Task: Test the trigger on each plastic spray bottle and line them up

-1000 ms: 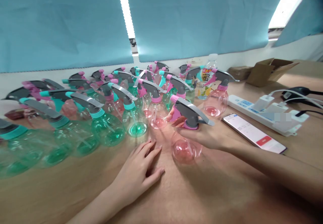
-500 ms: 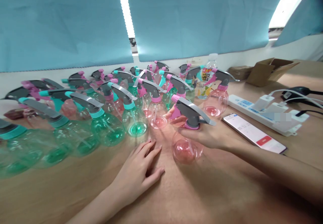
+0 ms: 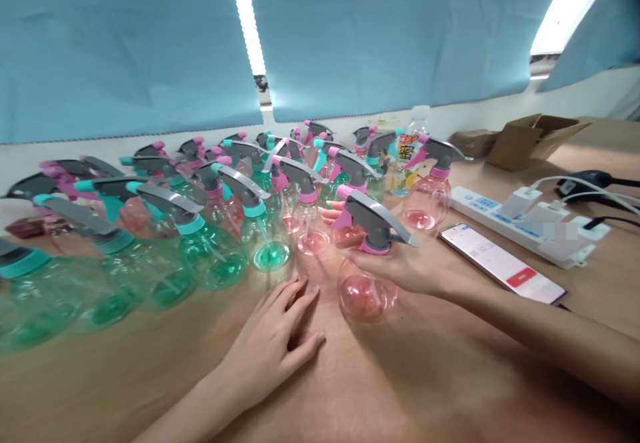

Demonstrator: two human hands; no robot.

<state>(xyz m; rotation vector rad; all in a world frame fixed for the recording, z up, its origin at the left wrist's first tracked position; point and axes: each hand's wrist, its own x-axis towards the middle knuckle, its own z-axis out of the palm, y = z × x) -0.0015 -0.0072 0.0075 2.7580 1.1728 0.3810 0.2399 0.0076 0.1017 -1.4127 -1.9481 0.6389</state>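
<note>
My right hand (image 3: 400,268) is around the upper part of a pink spray bottle (image 3: 366,296), which has a grey and pink trigger head. The bottle stands on the table close in front of me; the fingers reach behind it and are partly hidden. Palm down on the wooden table (image 3: 380,390), my left hand (image 3: 275,336) rests with its fingers spread, holding nothing. Just beyond its fingertips are a green spray bottle (image 3: 269,246) and another pink spray bottle (image 3: 313,230). Several more green and pink ones crowd the left side and the back.
At the right lie a phone (image 3: 500,263) with a lit screen and a white power strip (image 3: 520,226) with plugs and cables. Behind them sits an open cardboard box (image 3: 530,140). A labelled clear bottle (image 3: 415,133) stands near the blue cloth (image 3: 390,36) at the back.
The held spray bottle has shifted slightly to the left, and the right hand's fingers reach a little further out behind it. My left hand has stayed in place.
</note>
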